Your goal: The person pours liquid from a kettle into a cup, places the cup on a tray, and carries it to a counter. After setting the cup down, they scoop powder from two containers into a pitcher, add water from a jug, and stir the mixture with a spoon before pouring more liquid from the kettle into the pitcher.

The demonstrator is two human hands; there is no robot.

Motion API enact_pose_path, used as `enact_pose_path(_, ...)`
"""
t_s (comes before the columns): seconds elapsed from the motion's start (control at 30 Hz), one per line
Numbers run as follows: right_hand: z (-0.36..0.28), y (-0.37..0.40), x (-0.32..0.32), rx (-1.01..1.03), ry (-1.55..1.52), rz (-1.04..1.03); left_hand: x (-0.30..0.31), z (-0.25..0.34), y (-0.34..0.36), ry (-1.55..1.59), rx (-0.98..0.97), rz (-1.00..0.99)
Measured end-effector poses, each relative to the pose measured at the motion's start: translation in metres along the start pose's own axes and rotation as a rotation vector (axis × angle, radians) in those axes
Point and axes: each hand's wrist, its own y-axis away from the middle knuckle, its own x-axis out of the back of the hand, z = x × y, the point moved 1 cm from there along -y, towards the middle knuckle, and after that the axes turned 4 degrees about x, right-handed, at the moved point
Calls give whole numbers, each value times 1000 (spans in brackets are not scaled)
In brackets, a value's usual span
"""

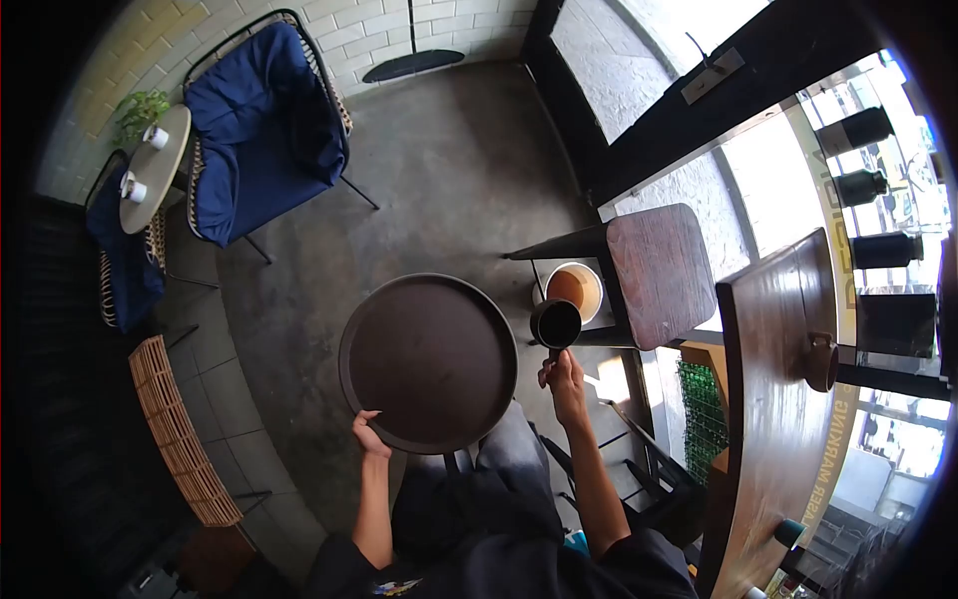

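Round tray point(427, 361), pinched at its near rim by the left hand point(371, 436) alone, may tip; the right hand point(565, 381) clasps a dark cup point(556, 322) by the handle.

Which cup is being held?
The dark cup in the right hand; the left hand holds a tray, and two white cups sit on the round table.

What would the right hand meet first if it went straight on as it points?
Past the dark cup it holds, the right hand lines up with the white container by the wooden stool, which may sit lower.
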Motion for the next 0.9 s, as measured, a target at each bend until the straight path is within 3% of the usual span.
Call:
enact_pose_path(0.17,64,-54,18,-74,-165,147,-8,20,-23,-55,112,60)
enact_pose_path(0.27,102,-83,30,-164,-272,388,-9,12,-31,-89,92,99)
enact_pose_path(0.43,188,-135,90,-307,-393,567,7,-19,-45,-98,204,111)
enact_pose_path(0.7,259,-204,192,-573,-290,737,23,-67,-49,-98,318,141)
enact_pose_path(0.9,259,-230,212,-751,-95,999,14,-88,-48,-124,310,209)
